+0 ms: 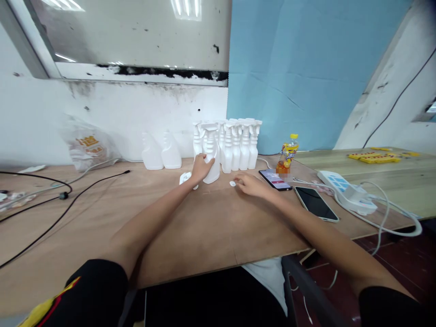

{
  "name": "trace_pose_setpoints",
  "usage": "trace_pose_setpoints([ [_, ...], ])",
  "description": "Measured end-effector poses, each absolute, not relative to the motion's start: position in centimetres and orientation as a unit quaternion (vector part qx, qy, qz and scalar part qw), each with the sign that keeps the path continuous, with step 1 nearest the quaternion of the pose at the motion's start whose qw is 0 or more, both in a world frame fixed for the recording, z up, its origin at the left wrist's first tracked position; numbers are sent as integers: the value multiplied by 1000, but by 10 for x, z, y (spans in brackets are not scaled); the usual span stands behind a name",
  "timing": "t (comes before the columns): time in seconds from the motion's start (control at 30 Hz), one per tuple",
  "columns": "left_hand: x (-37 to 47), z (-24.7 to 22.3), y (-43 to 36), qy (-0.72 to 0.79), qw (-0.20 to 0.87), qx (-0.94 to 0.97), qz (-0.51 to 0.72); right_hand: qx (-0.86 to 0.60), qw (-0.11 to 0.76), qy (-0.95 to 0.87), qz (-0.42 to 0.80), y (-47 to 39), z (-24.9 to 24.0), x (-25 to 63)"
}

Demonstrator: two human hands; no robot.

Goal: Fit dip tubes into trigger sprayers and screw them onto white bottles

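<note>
Clasping a white spray bottle (210,146) near the bench's (218,222) back edge, left fingers (200,159) curl; right fingers (241,176) bend by a white disc (232,184), grip unclear; drink label (290,149) illegible.

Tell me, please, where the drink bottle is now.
In the head view, the drink bottle stands to the right of the white spray bottles, just beyond the lit phone.
</note>
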State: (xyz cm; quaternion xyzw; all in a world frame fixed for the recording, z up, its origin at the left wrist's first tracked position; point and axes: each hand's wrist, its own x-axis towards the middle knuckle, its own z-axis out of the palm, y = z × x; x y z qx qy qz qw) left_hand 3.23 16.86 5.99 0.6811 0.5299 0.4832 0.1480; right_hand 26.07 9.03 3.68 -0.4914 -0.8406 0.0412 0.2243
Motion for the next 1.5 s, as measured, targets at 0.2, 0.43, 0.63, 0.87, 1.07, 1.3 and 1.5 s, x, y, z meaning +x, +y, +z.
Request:
trace_pose_setpoints([
  [0.2, 63, 51, 195, 549, 141, 657, 498, -477, 198, -856, 5, 102, 15, 256],
  [0.43, 97, 42, 215, 576, 132, 625, 510, -488, 203, -849, -25, 103, 9, 251],
  [0.63, 111, 42, 226, 602, 127, 605, 505, -507, 225, -831, -37, 109, 2, 252],
  [0.87, 112, 47, 232, 618, 112, 614, 478, -513, 264, -816, -37, 114, -6, 254],
  [1.07, 64, 56, 210, 559, 58, 729, 390, -515, 291, -806, -8, 109, -2, 254],
  [1.3, -49, 17, 122, 443, -61, 852, 271, -510, 281, -812, 39, 98, 8, 254],
  [1.5, -62, 8, 80, 292, -59, 928, 224, -491, 275, -825, 50, 62, 30, 254],
])
